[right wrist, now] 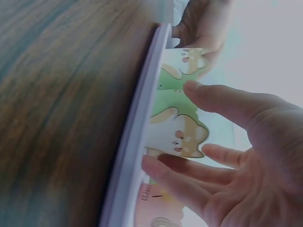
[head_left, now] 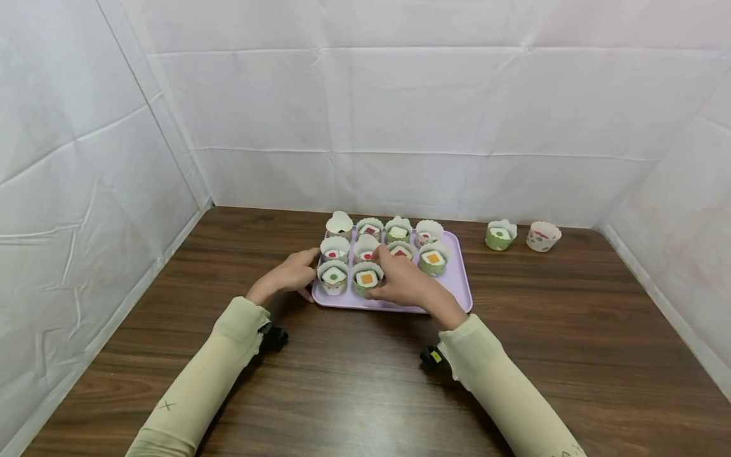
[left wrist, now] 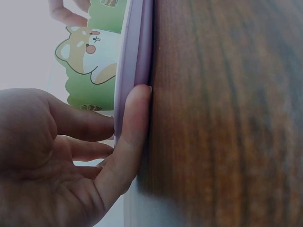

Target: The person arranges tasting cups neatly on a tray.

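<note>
A lilac tray lies on the table, carrying several paper baking cups in rows. White pieces marked with coloured shapes sit inside the cups. At the tray's left edge, my left hand holds the rim, thumb against the outer side and fingertips at the top. My right hand reaches over the tray's front and holds a green dog-print cup with an orange square, thumb on one side and fingers on the other. Left of it stands a cup with a green circle. Another orange-square cup stands farther right.
Two more cups stand off the tray at the back right: a green one and a pale spotted one. The brown wooden table meets white cloth walls at its back and sides.
</note>
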Demonstrator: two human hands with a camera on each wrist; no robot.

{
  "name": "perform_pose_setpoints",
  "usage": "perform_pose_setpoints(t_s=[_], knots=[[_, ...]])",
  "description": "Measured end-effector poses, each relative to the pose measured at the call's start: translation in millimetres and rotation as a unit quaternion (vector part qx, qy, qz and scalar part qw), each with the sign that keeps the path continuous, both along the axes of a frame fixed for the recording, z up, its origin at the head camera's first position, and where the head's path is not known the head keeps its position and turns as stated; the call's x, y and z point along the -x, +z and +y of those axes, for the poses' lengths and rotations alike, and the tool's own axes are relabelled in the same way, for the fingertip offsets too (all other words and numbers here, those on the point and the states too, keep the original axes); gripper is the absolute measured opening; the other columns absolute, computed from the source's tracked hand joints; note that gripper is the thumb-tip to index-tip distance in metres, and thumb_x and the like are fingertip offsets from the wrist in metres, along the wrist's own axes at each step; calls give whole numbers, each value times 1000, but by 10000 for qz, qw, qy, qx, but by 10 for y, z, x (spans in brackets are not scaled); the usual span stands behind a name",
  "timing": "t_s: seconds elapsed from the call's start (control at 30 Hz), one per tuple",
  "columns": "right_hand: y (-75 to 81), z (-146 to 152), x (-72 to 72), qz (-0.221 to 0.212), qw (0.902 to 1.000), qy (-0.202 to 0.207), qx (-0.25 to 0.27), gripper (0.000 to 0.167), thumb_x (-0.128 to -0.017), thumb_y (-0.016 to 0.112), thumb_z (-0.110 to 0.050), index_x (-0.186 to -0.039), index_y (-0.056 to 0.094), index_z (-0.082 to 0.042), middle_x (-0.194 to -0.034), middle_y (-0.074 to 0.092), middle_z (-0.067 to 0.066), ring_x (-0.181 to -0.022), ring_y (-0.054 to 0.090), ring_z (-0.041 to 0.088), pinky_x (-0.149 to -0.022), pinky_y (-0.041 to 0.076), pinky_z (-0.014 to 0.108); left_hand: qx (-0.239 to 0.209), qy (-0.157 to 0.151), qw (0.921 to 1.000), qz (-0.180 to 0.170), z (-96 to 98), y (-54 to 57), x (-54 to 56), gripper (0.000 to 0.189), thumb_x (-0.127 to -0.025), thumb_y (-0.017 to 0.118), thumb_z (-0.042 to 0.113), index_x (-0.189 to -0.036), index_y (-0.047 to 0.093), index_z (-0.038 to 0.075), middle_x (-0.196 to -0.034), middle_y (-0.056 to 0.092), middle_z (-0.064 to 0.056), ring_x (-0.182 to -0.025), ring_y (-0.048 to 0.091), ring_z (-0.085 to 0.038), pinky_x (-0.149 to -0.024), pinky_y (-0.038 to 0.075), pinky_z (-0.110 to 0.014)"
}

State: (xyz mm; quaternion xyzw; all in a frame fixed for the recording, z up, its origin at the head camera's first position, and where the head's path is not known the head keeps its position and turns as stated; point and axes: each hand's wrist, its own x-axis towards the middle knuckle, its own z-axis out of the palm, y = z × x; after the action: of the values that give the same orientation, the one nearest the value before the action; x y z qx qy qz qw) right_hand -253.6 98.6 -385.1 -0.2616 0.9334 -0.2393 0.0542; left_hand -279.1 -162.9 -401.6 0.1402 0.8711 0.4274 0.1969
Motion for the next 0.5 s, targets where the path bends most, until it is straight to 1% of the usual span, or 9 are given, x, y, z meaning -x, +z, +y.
perform_pose_setpoints(t_s=[0.03, 0.1, 0.13, 0.2, 0.27, 0.3, 0.43, 0.5], knots=[[15, 1, -6, -46, 10000, 25, -4, 66, -86, 84, -31, -132, 47, -3, -103, 66, 11, -81, 60, 16, -82, 56, 36, 4, 4, 10000, -5, -3, -1, 1, 66, -96, 34, -1, -161, 21, -4, -142, 48, -34, -101, 66, -37, -66, 68, -39], [44, 8, -18, -119, 9999, 66, -19, 63, -87, 83, -32, -131, 46, -4, -104, 65, 10, -80, 60, 15, -79, 55, 34, 13, 13, 10000, -10, -9, -2, 2, 66, -96, 34, -1, -161, 21, -4, -141, 49, -34, -100, 67, -37, -66, 68, -39], [60, 13, -25, -152, 9998, 88, -25, 62, -88, 83, -32, -130, 47, -4, -106, 66, 11, -81, 60, 14, -80, 55, 34, 26, 15, 10000, -14, -12, 0, 2, 66, -96, 34, -1, -161, 21, -4, -141, 49, -34, -100, 67, -36, -66, 68, -39], [90, 24, -35, -179, 9998, 123, -41, 62, -88, 82, -34, -130, 47, -4, -115, 67, 14, -85, 62, 16, -83, 57, 36, 29, 25, 10000, -24, -18, 1, 1, 66, -96, 35, -1, -161, 21, -4, -141, 49, -34, -100, 67, -36, -66, 68, -39], [115, 41, -41, -150, 9998, 140, -85, 62, -89, 81, -36, -130, 48, -4, -125, 66, 17, -92, 64, 20, -88, 58, 39, 20, 43, 10000, -25, -23, 4, -3, 66, -96, 35, -1, -161, 22, -4, -139, 50, -34, -99, 67, -36, -66, 68, -39], [127, 50, -43, -127, 9998, 139, -114, 62, -89, 81, -37, -130, 49, -3, -126, 66, 17, -96, 65, 22, -90, 59, 40, 21, 47, 10000, -18, -23, 3, -3, 66, -96, 35, -1, -161, 23, -4, -139, 50, -34, -99, 67, -35, -66, 68, -39], [173, 90, -47, -116, 9998, 101, -140, 59, -91, 78, -37, -131, 50, -3, -127, 66, 17, -113, 66, 30, -97, 59, 44, -3, 17, 10000, 10, -16, -4, 4, 65, -97, 35, -2, -160, 24, -3, -141, 48, -34, -98, 67, -36, -65, 68, -39], [201, 112, -47, -122, 9999, 101, -50, 57, -92, 77, -35, -130, 52, -2, -126, 66, 18, -117, 65, 32, -99, 59, 45, 1, -5, 10000, 37, -11, -10, 10, 65, -97, 35, -2, -160, 24, -3, -144, 46, -34, -99, 67, -36, -64, 68, -39]])
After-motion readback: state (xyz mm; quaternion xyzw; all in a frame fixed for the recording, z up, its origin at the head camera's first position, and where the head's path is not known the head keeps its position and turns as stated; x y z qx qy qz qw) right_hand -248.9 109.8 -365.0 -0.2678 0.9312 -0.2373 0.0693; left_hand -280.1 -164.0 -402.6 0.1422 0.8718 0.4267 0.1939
